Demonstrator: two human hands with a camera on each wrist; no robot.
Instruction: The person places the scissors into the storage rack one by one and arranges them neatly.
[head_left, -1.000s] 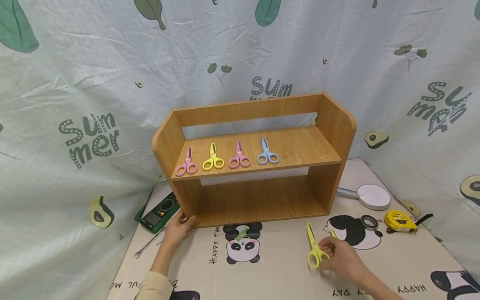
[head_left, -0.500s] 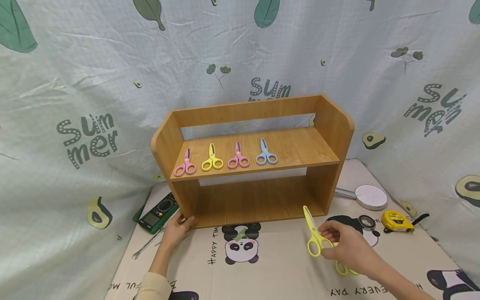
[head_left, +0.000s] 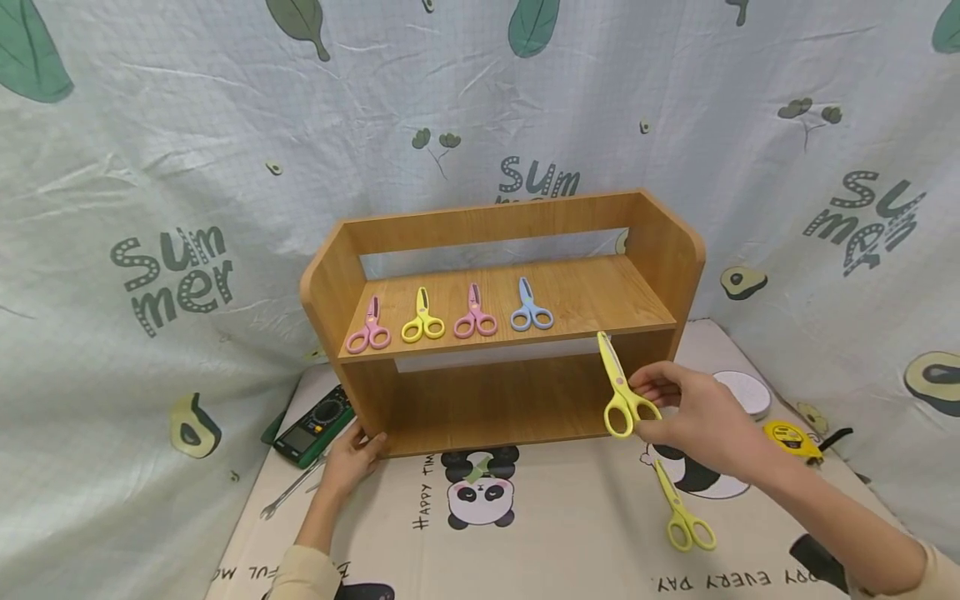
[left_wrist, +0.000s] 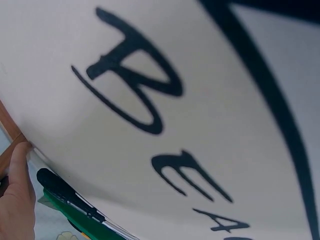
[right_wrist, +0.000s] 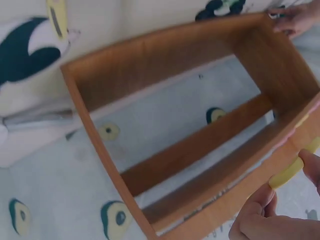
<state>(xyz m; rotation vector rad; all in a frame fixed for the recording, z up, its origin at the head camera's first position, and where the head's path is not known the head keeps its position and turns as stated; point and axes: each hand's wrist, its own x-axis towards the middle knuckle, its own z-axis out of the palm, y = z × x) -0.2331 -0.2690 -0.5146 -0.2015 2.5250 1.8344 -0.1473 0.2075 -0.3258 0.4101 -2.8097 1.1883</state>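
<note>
My right hand [head_left: 701, 417] pinches yellow scissors [head_left: 618, 387] by a handle loop, blades pointing up, in front of the right part of the two-tier wooden shelf [head_left: 517, 400]. In the right wrist view, thumb and fingers pinch the yellow handle [right_wrist: 286, 174]. My left hand [head_left: 352, 458] holds the shelf's lower left corner, with the thumb on the front edge; part of this hand [left_wrist: 17, 200] shows in the left wrist view. On the upper tier lie pink scissors [head_left: 369, 333], yellow scissors [head_left: 423, 325], more pink scissors [head_left: 475, 321] and blue scissors [head_left: 531, 314] in a row, blades pointing back.
Another pair of yellow scissors [head_left: 681, 521] lies on the table at the right front. A green multimeter [head_left: 315, 425] and a wrench [head_left: 288, 492] lie left of the shelf. A yellow tape measure [head_left: 791, 440] and a round white pan-like object [head_left: 745, 392] are at right.
My right hand has lifted the yellow scissors off the table, up and toward the shelf. The second yellow pair it partly covered now shows on the table. My left hand stays at the corner.
</note>
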